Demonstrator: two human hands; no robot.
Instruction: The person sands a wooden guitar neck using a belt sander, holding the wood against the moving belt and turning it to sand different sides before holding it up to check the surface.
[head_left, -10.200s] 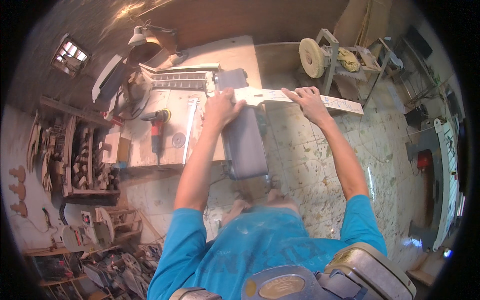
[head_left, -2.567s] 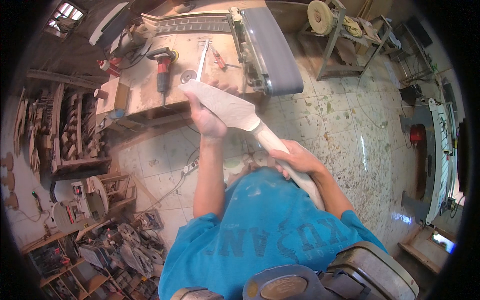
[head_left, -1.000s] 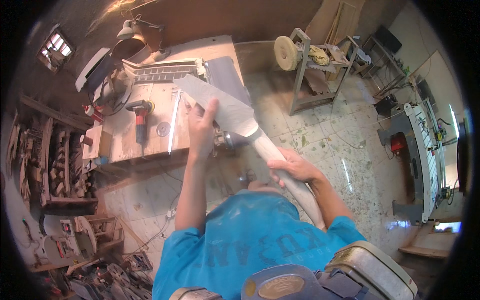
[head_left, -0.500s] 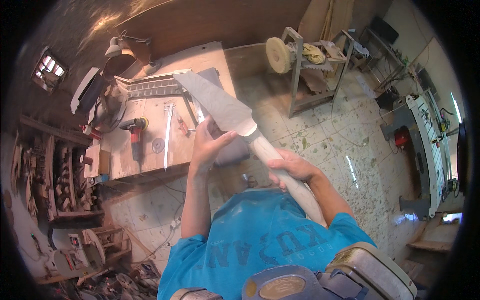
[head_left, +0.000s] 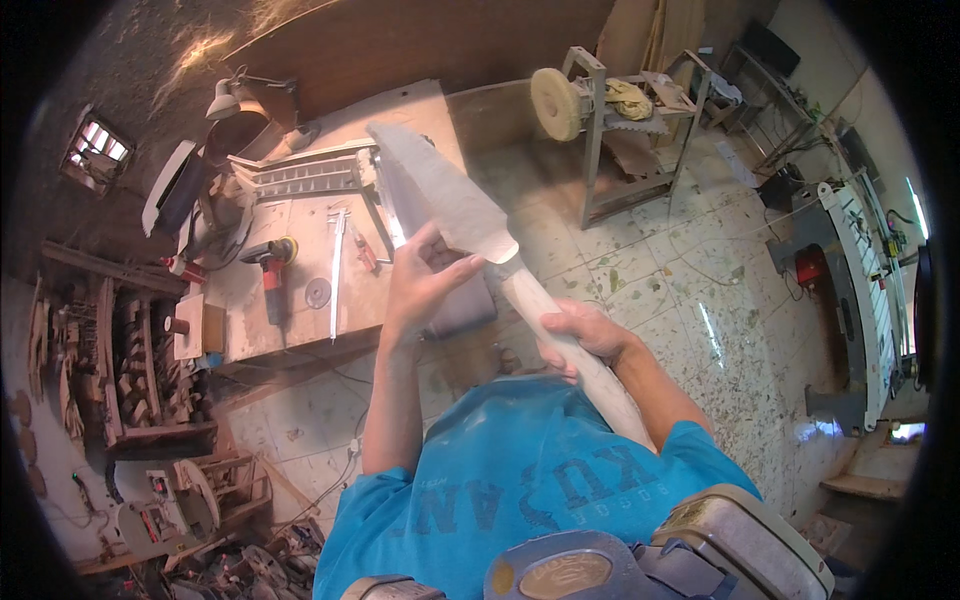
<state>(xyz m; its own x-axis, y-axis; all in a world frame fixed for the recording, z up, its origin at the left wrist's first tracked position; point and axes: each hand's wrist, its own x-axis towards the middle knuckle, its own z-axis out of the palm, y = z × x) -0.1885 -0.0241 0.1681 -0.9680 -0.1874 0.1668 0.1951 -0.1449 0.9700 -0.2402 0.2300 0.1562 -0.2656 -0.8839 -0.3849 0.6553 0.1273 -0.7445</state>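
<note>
I hold a long pale wooden bat-shaped blank (head_left: pixel 450 195) with a flat wide blade and a round handle, pointing up and away from me. My right hand (head_left: pixel 585 335) is wrapped around the handle close to my chest. My left hand (head_left: pixel 425 280) cups the underside of the blade near its shoulder, fingers spread along the edge. The blade's far tip hangs over the workbench (head_left: pixel 300 300).
The workbench carries an orange angle grinder (head_left: pixel 272 270), a sanding disc (head_left: pixel 318 292), long metal tools and a belt sander (head_left: pixel 300 175). A buffing wheel on a metal stand (head_left: pixel 560 100) stands ahead right. Wood pieces on shelves (head_left: pixel 110 350) fill the left; machines line the right wall.
The blank came off the belt sander and is now raised toward my face, blade tipped up. My left hand slid under the blade's shoulder; my view tilted upward.
</note>
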